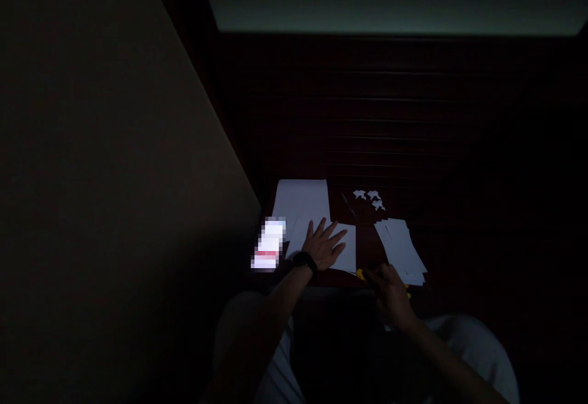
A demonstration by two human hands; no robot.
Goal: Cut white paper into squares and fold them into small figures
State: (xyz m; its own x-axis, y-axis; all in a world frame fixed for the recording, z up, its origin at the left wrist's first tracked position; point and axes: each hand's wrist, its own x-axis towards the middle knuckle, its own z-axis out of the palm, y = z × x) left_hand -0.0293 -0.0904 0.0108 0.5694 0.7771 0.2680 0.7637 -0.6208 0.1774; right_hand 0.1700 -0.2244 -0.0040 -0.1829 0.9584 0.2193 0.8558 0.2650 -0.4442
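My left hand point(323, 248) lies flat with fingers spread on a white sheet of paper point(348, 251), pressing it to the dark table. A black band circles that wrist. In my right hand point(390, 291) is a yellow utility knife point(361, 274), gripped with the fingers wrapped around it. Its thin blade points left, close to the sheet's near edge; whether it touches the paper I cannot tell. Behind the left hand rests a larger stack of white paper point(302, 199). Right of the sheet, several cut papers point(400, 248) overlap in a loose fan.
A lit phone point(269, 245), its screen blurred, is at the table's left edge. Small folded paper pieces point(377, 204) sit at the back right, near a thin pen-like object point(348, 204). A pale wall point(138, 147) rises on the left. The surroundings are very dark.
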